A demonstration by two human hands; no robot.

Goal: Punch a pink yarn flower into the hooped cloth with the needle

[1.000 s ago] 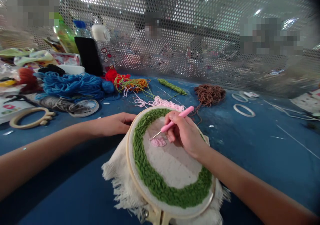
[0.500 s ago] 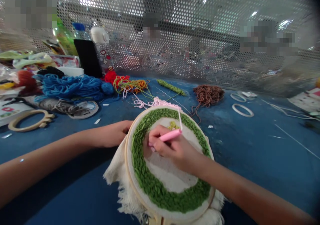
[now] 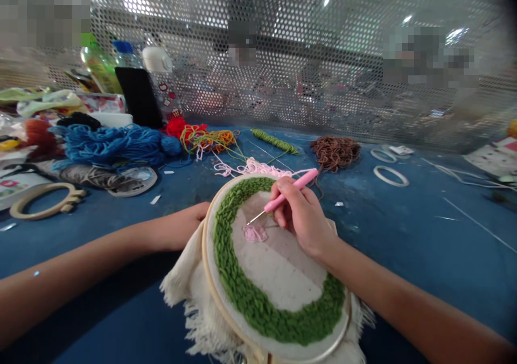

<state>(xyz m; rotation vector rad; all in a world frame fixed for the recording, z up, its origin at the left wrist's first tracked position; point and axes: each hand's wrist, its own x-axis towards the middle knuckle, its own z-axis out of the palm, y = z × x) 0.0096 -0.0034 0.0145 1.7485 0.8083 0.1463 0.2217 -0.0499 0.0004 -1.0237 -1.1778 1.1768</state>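
A wooden embroidery hoop [image 3: 207,256] holds cream cloth with a thick ring of green yarn loops [image 3: 242,294] and a small patch of pink stitches [image 3: 255,233]. My right hand [image 3: 301,216] is closed on a pink punch needle [image 3: 288,190], its metal tip just above the pink patch. Pink yarn [image 3: 258,166] trails from the needle's top to a loose heap behind the hoop. My left hand [image 3: 189,221] grips the hoop's left edge; its fingers are hidden behind the frame.
On the blue table lie blue yarn [image 3: 109,143], red and orange threads [image 3: 197,132], green yarn [image 3: 274,140], brown yarn [image 3: 335,151], an empty wooden hoop [image 3: 42,202] at left and white rings [image 3: 390,175] at right. Bottles and a perforated metal screen stand behind.
My right hand pushed the needle down into the cloth half a second ago, then lifted back up and right; the tip is out again above the pink patch. The left hand stayed put.
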